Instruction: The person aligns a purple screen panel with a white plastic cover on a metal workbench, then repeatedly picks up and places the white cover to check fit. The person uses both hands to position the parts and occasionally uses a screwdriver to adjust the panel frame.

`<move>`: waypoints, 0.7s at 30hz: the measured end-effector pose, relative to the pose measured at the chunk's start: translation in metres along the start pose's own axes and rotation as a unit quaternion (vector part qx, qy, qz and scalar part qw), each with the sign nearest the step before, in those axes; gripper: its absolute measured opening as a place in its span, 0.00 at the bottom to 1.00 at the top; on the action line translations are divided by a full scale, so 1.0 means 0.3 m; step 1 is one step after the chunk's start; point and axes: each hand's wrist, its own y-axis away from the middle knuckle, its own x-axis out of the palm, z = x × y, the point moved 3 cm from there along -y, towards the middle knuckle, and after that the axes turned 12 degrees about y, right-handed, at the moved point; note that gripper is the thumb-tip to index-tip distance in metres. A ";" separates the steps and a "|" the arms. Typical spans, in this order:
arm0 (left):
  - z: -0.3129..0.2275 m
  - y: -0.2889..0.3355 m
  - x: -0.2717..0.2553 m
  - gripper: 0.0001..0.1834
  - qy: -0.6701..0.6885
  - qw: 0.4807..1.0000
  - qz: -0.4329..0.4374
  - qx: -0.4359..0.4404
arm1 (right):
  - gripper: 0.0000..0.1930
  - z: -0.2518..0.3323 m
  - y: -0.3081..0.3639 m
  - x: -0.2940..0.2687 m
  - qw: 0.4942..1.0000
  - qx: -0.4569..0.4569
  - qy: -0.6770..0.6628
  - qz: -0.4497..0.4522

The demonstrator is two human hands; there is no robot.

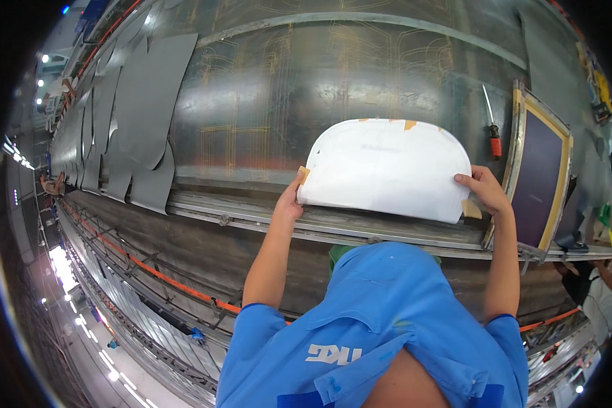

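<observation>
1. Two bare hands are on one white panel, a half-round sheet (pixel 387 166) right of centre in the view; it lies between them.
2. Its long axis runs left to right, tipping slightly down toward the right; the rounded edge faces the top of the view, the straighter edge the wearer's blue shirt (pixel 394 292).
3. Left hand (pixel 291 198) pinches the left end, thumb by a tan patch (pixel 304 176), its other fingers mostly hidden from me.
4. Right hand (pixel 488 190) pinches the right end, thumb on top, fingers out of sight. Both touch the panel, so neither is nearer.
5. Beneath is a long, dark tabletop (pixel 251 88); the straighter edge sits over its near metal rail (pixel 251 217). Whether the panel is lifted, I can't tell.
6. Nearer the right hand are a red-handled screwdriver (pixel 496 143) and a wood-edged screen (pixel 538 180); grey sheets (pixel 149 95) overlap at upper left.
</observation>
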 end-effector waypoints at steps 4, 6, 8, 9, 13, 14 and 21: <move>-0.013 -0.005 -0.002 0.22 -0.014 0.999 0.013 -0.034 | 0.18 0.016 -0.003 0.004 0.999 0.020 0.024 0.022; -0.019 -0.006 0.000 0.21 0.002 1.000 -0.001 -0.027 | 0.18 0.057 0.007 0.008 0.999 0.010 0.030 0.031; -0.002 0.009 0.009 0.20 0.024 0.999 -0.040 0.021 | 0.18 0.099 0.013 0.002 0.997 -0.005 0.066 0.040; -0.013 0.036 0.017 0.20 0.039 0.999 -0.024 0.016 | 0.18 0.111 0.012 -0.010 0.995 -0.003 0.094 0.034; -0.070 0.245 0.120 0.20 0.034 0.996 0.037 0.073 | 0.18 0.184 0.067 -0.114 0.996 -0.039 0.079 0.028; -0.084 0.318 0.153 0.20 0.014 0.992 0.051 0.111 | 0.17 0.184 0.089 -0.138 0.996 -0.061 0.068 0.021; -0.640 1.130 0.458 0.13 -0.158 0.668 0.000 0.727 | 0.22 0.384 0.110 0.037 0.970 -0.208 -0.027 0.122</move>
